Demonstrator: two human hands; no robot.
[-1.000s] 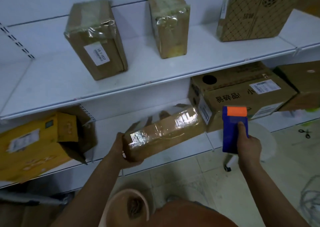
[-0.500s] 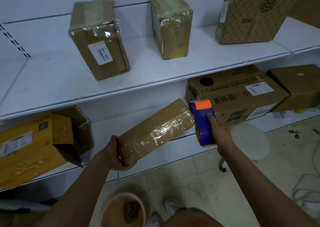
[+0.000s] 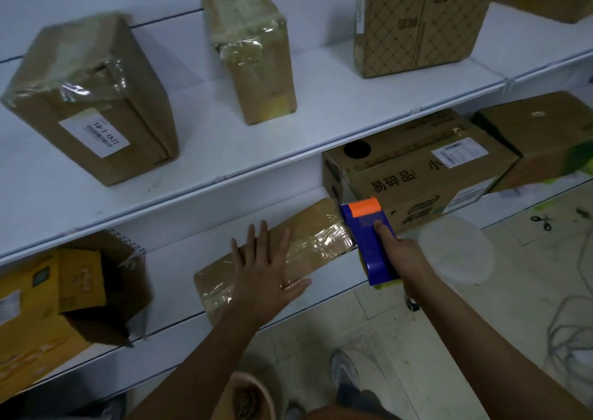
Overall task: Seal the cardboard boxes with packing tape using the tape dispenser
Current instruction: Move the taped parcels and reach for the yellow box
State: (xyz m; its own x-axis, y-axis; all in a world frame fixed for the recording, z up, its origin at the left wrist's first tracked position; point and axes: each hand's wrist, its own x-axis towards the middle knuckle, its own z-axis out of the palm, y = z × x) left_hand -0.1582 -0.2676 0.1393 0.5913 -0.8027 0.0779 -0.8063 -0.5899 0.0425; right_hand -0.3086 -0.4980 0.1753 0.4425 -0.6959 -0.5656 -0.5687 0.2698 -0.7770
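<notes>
Beyond both hands runs a white metal shelving unit [image 3: 224,150], and on its upper shelf, above the left hand, stand two brown cardboard boxes already wrapped in glossy clear tape: a large labelled one [image 3: 93,98] and a narrower one [image 3: 253,53]. A patterned brown carton [image 3: 417,21] stands above the right hand; whether it is taped I cannot tell. Just beyond the right hand, on the lower shelf, sits a printed brown carton with a round hole [image 3: 417,175], showing no fresh tape. Well to the left of the left hand lies a yellow box with an open flap [image 3: 48,297], plainly unsealed.

The box in hand is a long flat brown cardboard parcel [image 3: 276,252] lying on the lower shelf. The left hand [image 3: 266,278] presses it flat, fingers straight and spread. Clear tape already covers much of its top.

The right hand [image 3: 401,252] grips the blue tape dispenser with an orange top [image 3: 369,239], forefinger laid along its side, its head touching the parcel's far right end.

In my judgement this strip is near its end and needs cutting; several boxes remain.
</notes>
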